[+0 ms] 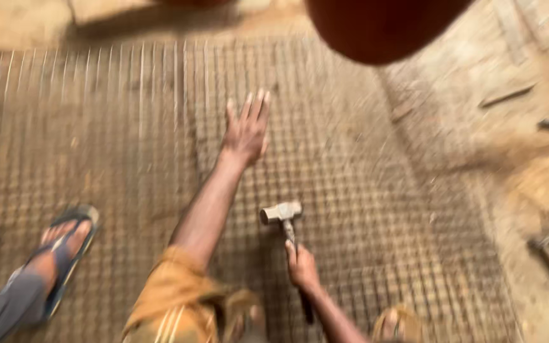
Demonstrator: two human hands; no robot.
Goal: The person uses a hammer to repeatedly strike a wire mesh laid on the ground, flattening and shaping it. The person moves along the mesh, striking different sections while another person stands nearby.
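Hammer [282, 215] stands head-down on the wire mesh [363, 190] covering the floor, its handle clasped in the right hand [301, 265]; the left hand [246, 130], fingers spread, presses flat on the mesh, holding nothing

Looks like a rough metalwork yard or building site. Big sheet of welded wire mesh [363, 165] lies flat on a dusty dirt floor [528, 146]. Loose steel rods [506, 95] lie scattered alongside.
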